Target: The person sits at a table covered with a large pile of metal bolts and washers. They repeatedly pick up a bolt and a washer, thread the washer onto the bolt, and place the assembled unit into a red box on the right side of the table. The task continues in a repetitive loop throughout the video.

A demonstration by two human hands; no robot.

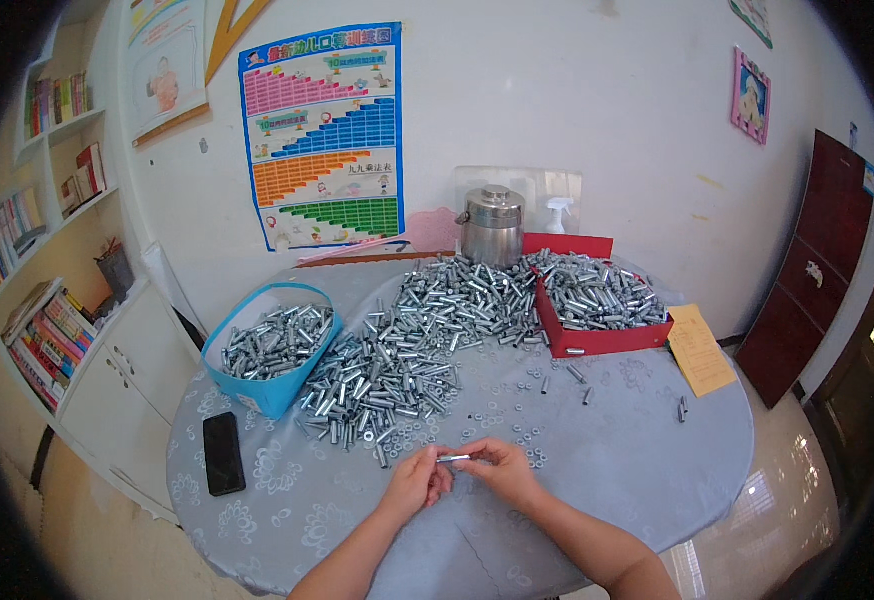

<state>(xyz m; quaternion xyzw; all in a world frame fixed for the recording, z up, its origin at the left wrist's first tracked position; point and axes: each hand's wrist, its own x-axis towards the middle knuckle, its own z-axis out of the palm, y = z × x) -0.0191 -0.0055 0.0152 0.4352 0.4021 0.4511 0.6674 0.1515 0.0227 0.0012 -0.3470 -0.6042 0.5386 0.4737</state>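
Above the near part of the table, my left hand [416, 482] and my right hand [500, 470] meet at a slim silver metal bolt [453, 458]. It lies roughly level, with the fingertips of each hand pinching one end. Just beyond the hands are scattered small washers or nuts [413, 436], too small to tell apart. Behind them spreads a large heap of silver bolts and sleeves [382, 375]. Any other small part inside my curled fingers is hidden.
A blue bin [275, 397] full of metal pieces stands left, near a black phone [223, 455]. On the right are a filled red box [607, 341] and a yellow paper tag [701, 352]. A steel pot [493, 230] stands behind the heap on the cloth-covered table [607, 450].
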